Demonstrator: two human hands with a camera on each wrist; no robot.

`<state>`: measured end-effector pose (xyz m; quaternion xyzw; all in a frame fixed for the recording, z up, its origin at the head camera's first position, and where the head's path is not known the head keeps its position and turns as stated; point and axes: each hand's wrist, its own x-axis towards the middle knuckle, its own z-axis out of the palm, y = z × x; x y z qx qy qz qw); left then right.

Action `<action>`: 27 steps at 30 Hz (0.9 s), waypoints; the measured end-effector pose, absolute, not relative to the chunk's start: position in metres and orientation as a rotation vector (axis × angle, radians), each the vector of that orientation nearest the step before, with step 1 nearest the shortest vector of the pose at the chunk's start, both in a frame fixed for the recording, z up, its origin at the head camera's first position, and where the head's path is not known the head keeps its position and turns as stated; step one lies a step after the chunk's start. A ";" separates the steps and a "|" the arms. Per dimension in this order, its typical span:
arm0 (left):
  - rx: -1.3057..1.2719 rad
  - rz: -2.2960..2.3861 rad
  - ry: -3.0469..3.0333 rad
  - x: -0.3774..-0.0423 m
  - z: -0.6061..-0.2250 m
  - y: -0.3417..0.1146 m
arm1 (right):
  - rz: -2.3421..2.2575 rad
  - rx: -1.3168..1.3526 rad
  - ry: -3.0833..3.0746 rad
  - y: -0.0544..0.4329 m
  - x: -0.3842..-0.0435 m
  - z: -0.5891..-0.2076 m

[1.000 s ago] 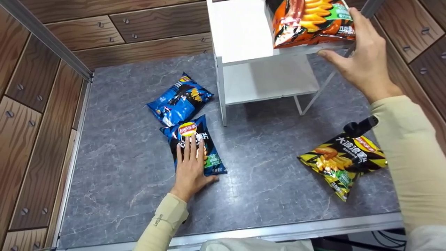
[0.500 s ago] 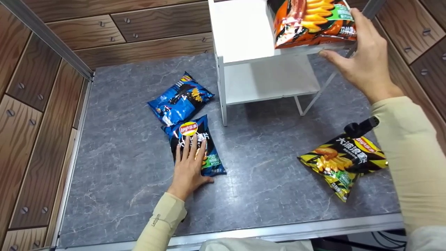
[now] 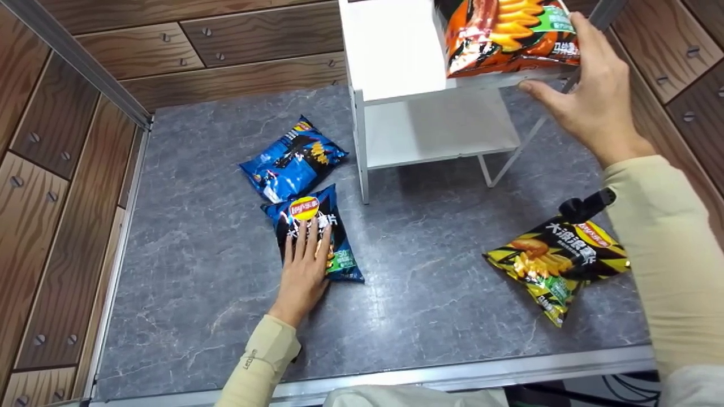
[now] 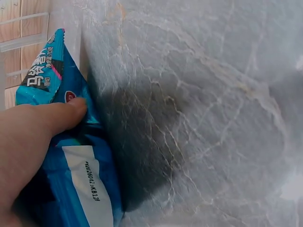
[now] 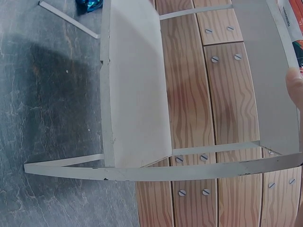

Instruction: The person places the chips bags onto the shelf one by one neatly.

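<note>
A blue-and-black bag of potato chips lies on the grey marbled table. My left hand spreads its fingers over the bag's front, while the thumb presses its side in the left wrist view, so the hand grips it. The bag's blue back, with a white date label, faces the left wrist camera. At the upper right, my right hand touches the end of an orange bag of chips on the upper shelf. Its fingers are extended, and its thumb stands apart near the shelf's front edge.
A white two-tier metal rack stands at the back right. Another blue bag lies just beyond the gripped one. A black-and-yellow bag lies at the right, partly behind the right sleeve. Wood-patterned panels enclose the table.
My left thumb, spread beside the bag before, has moved in against its side and out of the head view. The bag has shifted slightly. My right hand has stayed still.
</note>
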<state>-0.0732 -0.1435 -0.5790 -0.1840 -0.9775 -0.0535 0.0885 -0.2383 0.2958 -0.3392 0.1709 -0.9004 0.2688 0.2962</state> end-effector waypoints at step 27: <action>-0.631 -0.373 -2.779 -0.073 -0.535 -0.161 | 0.754 0.427 -2.397 0.295 -0.239 -0.341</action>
